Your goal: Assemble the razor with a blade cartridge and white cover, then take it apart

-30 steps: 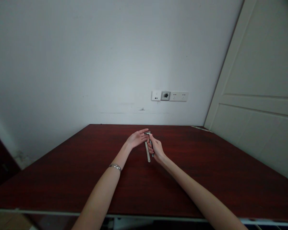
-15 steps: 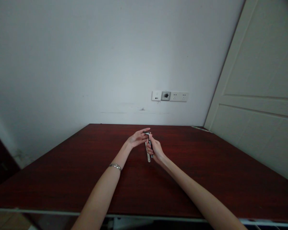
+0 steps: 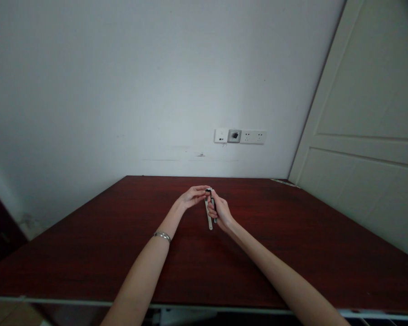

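Observation:
Both my hands meet over the middle of a dark red wooden table (image 3: 88,253). My right hand (image 3: 221,212) is closed round the handle of a slim grey razor-like tool (image 3: 209,219), which stands nearly upright with its lower end hanging below my fingers. My left hand (image 3: 191,197) pinches the small dark head at the top of that tool with fingertips curled in. A silver bracelet (image 3: 162,235) sits on my left wrist.
A white wall stands behind the table with a row of sockets (image 3: 240,136). A cream door (image 3: 370,136) fills the right side. The table's near edge runs along the bottom of the view.
My left fingers have curled from stretched out into a pinch on the tool's head. The tool and my right hand stay in nearly the same place.

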### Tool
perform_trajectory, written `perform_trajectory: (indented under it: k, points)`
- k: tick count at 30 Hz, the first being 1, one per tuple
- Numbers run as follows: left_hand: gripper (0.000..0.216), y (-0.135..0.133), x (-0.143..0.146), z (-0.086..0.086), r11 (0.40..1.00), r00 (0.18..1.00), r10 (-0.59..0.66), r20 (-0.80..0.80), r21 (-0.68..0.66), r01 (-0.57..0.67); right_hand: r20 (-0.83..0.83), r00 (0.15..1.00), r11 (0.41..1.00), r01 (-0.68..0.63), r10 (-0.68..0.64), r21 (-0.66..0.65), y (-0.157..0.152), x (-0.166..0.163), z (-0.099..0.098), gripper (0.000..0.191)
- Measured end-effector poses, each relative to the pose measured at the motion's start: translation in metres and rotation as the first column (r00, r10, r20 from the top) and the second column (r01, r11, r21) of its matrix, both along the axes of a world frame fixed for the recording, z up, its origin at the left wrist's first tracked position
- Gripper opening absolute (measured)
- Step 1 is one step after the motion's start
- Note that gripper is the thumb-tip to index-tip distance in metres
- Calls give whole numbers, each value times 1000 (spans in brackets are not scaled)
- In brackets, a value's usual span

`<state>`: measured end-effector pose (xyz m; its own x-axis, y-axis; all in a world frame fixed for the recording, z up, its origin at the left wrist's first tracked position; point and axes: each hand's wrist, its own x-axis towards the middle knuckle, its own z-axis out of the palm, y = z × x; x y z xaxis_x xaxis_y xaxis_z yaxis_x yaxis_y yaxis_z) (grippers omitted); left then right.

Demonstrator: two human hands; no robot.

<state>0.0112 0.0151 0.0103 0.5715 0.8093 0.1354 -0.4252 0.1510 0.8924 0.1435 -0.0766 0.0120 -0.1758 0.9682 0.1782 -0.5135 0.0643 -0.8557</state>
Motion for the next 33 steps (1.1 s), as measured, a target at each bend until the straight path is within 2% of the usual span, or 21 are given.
perform_trajectory:
  k: [3, 6, 10, 14, 19, 29, 31, 33]
  points:
    - [24, 1, -6, 5, 999, 994, 23, -106, 46, -18, 1, 1000, 1000, -3, 3, 9, 1, 2, 0, 40]
    - [21, 6, -15, 7, 993, 955, 78, -287, 106, -49, 0, 1000, 1000, -8, 8, 19, 4, 6, 0, 41]
    - [19, 19, -29, -3, 941, 854, 317, -413, 245, -231, 26, 1000, 999, 10, -11, 30, 8, 11, 0, 41]
    - [25, 24, -41, -18, 865, 727, 477, -494, 410, -289, 27, 999, 1000, 24, -24, 20, 12, 15, -2, 41]
    - [28, 14, -54, -26, 767, 656, 578, -485, 597, -234, 53, 998, 999, 39, -41, 22, 15, 16, -7, 41]
    - [31, 6, -53, -38, 681, 608, 609, -510, 729, -70, 68, 995, 997, 64, -67, 44, 14, 16, -6, 41]
    - [31, 4, -51, -36, 658, 550, 628, -550, 753, 1, 66, 995, 997, 71, -73, 41, 14, 16, -5, 42]
    - [32, 1, -50, -32, 629, 430, 662, -614, 767, 129, 62, 995, 997, 73, -75, 28, 15, 17, -6, 42]
